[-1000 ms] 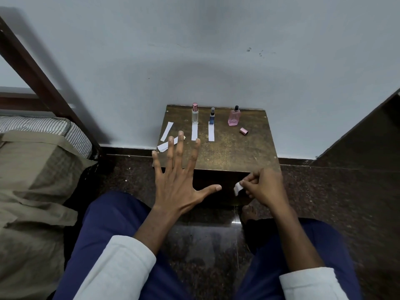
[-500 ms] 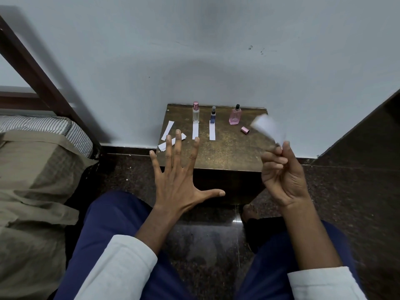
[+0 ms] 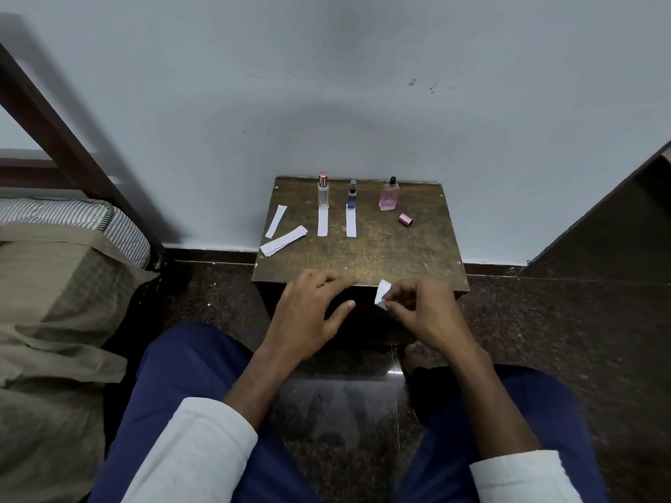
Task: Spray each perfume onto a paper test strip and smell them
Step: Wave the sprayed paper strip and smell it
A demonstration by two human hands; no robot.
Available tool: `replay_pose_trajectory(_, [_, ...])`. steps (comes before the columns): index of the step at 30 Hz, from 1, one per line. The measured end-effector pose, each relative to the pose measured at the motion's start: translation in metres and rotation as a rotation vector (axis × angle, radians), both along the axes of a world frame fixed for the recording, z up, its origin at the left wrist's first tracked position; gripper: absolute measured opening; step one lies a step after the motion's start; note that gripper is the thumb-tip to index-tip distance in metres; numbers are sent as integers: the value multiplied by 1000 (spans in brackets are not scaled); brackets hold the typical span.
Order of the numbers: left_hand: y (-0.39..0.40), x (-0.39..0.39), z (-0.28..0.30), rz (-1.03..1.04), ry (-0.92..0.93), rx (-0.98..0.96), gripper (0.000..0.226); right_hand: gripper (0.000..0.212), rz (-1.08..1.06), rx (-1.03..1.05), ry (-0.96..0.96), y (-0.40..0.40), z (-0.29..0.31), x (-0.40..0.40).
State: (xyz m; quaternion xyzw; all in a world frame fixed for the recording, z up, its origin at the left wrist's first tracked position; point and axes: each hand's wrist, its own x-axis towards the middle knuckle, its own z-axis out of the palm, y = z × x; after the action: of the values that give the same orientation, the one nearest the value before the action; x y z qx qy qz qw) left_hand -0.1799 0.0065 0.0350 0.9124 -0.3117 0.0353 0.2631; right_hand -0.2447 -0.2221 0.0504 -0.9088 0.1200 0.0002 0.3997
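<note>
Evidently the right hand (image 3: 428, 314) pinches a paper strip (image 3: 382, 294) low by the bench (image 3: 399, 255) edge, ready to lay before the uncapped pink bottle (image 3: 389, 195); the left hand (image 3: 308, 314) hovers loosely spread, holding nothing.

sleeves (image 3: 188, 451): white, long | trousers (image 3: 174, 386): dark blue

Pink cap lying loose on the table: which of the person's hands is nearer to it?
Right. The right hand, pinching a paper strip, sits at the table's near edge below the pink cap; the left hand is further off to its left.
</note>
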Motion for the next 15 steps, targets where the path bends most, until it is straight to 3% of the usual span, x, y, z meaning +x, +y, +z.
replay_pose_trajectory(5, [-4, -4, 3, -64, 57, 17, 47, 10, 210, -53, -130, 21, -4, 4])
replay_pose_trajectory(11, [-1, -4, 6, -53, -2, 44, 32, 20, 202, -27, -260, 25, 2, 3])
replay_pose_trajectory(15, [-1, -6, 12, 18, 45, 2, 22, 25, 147, 23, -231, 23, 4, 3])
